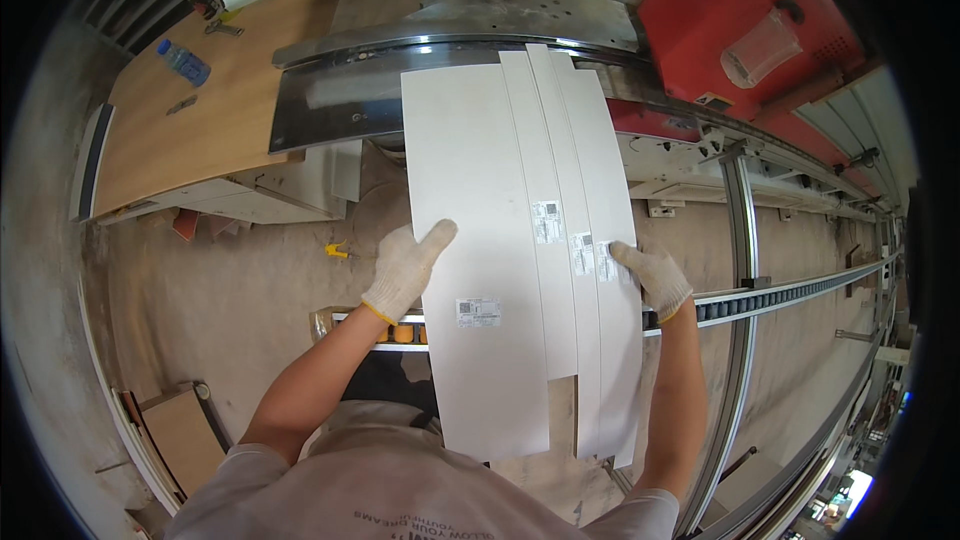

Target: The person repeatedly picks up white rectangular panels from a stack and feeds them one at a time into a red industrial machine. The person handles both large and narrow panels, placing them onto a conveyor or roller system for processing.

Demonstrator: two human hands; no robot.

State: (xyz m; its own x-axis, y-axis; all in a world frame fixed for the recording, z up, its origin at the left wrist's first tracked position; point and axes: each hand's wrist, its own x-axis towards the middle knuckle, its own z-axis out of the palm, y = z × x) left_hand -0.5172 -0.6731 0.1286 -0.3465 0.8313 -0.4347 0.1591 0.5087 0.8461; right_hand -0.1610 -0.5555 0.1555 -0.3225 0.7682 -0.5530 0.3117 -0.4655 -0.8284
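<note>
From where I'm standing, I see a person in work gloves and a plain, pale T-shirt (400,475). The left hand (402,268) has an off-white knitted glove on it, finished at the wrist with a narrow yellow-orange edging (379,314). The right hand (655,278) wears one of the same sort, a bit dingy toward the thumb, its own thin yellowish rim (677,309) circling the wrist. Both forearms are bare from glove to sleeve. The shirt is a soft greyish white, creased over the front, with short, loose sleeves: the left sleeve (235,480) and the right sleeve (645,514) match the body. Dark lettering (425,523) crosses the chest at the near side, some of it small, some heavier.
</note>
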